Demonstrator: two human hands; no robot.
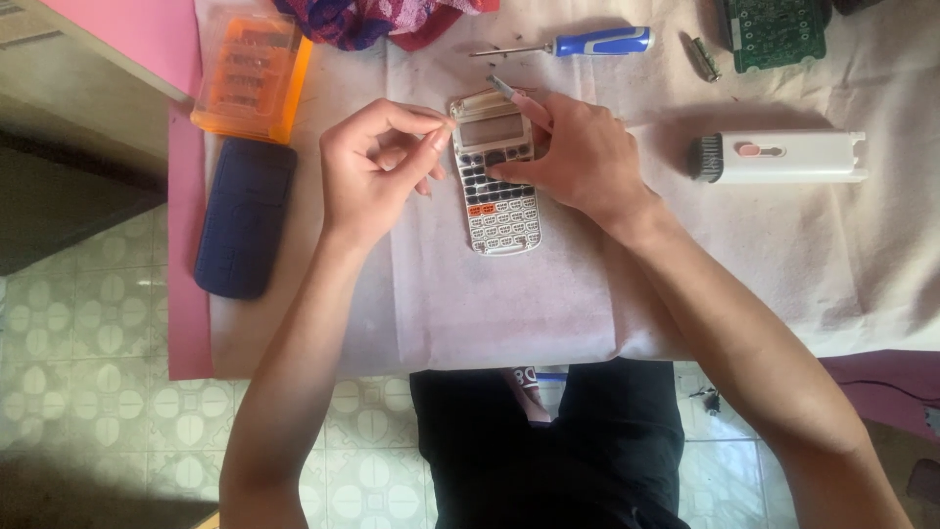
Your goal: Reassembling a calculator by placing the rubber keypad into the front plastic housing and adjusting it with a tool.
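A pale scientific calculator (497,211) lies face up on the white cloth (509,304), its top end pointing away from me. My right hand (578,157) rests over its upper right side, thumb on the keys, fingers holding a small grey tool near the top edge. My left hand (377,167) hovers just left of the calculator with thumb and forefinger pinched together at its top left corner; whether something tiny is between them I cannot tell.
A dark blue case (245,217) and an orange bit box (251,73) lie at the left. A blue-handled screwdriver (578,44), a green circuit board (774,31) and a white cleaning tool with brush (783,157) lie behind and right. Patterned fabric (382,20) sits at the back.
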